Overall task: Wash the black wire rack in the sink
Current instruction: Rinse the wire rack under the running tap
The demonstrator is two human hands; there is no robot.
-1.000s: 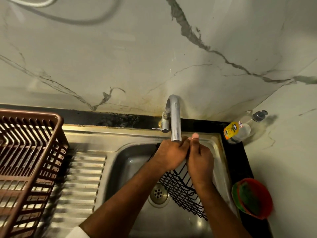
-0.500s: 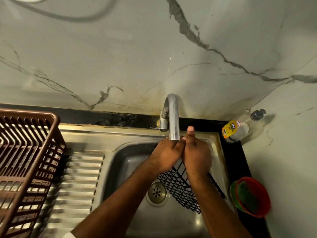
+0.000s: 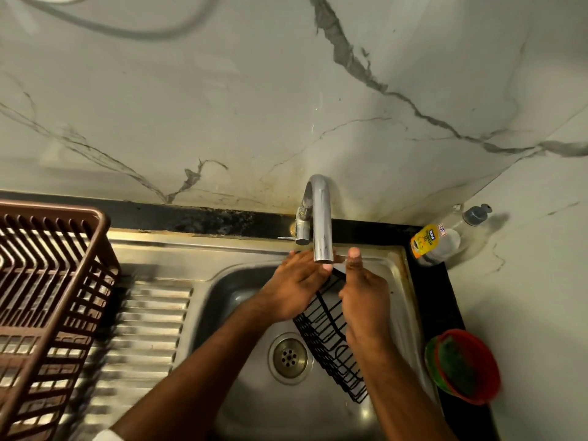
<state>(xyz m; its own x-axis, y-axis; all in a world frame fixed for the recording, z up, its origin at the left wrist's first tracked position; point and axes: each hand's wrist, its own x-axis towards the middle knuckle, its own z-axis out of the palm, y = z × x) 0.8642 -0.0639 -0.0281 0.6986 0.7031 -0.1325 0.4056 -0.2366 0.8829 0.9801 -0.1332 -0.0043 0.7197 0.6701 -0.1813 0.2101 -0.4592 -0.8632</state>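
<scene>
The black wire rack (image 3: 329, 342) stands tilted on its edge in the right half of the steel sink (image 3: 241, 405), its lower end near the right wall of the basin. My left hand (image 3: 294, 286) lies over the rack's upper end, fingertips under the tap spout (image 3: 322, 227). My right hand (image 3: 366, 300) grips the rack's right side, thumb pointing up. Both hands hide the top part of the rack. No water stream is clearly visible.
The drain (image 3: 288, 358) lies just left of the rack. A brown plastic dish basket (image 3: 47, 297) stands on the ribbed drainboard (image 3: 146, 338). A dish soap bottle (image 3: 434, 243) and a red bowl with a green scrub pad (image 3: 466, 367) sit on the black counter at the right.
The rack has turned from lying fairly flat to standing more on its edge. My hands have moved slightly apart under the spout.
</scene>
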